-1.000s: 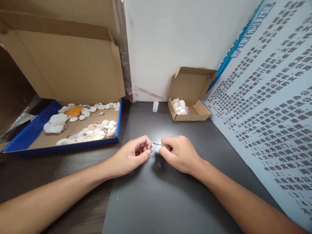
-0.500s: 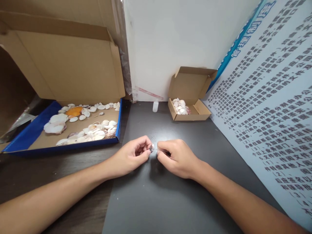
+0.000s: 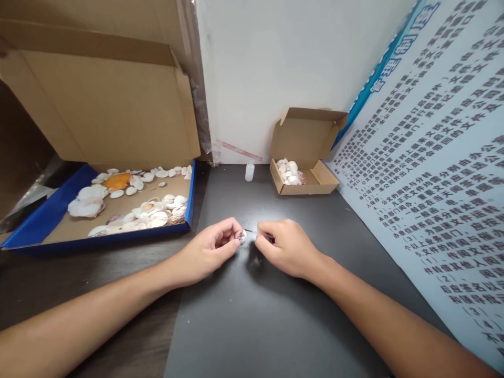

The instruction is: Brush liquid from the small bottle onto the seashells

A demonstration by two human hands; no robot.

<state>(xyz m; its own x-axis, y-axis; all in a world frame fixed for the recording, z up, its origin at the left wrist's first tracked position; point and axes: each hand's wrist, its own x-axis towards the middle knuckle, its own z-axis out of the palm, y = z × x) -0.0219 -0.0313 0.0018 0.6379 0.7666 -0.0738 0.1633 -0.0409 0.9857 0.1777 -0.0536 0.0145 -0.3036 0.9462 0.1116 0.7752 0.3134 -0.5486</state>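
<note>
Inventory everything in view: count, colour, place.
Small shell: 1, white and dark, centre
Thin tool: 1, dark-tipped, centre
Blue box: 1, blue, left
Loose shells: many, mostly white, in blue box
Orange shell: 1, orange, among them
Small box: 1, brown, right
Heaped shells: several, mostly white, in small box
Bottle: 1, whitish, rear
Mat: 1, dark grey, centre
Table: 1, dark brown, left
Panel: 1, white, behind
Sign: 1, pale blue, right
Cardboard: count unclear, brown, rear left
Left hand: 1, holds small shell
Right hand: 1, holds thin tool
</note>
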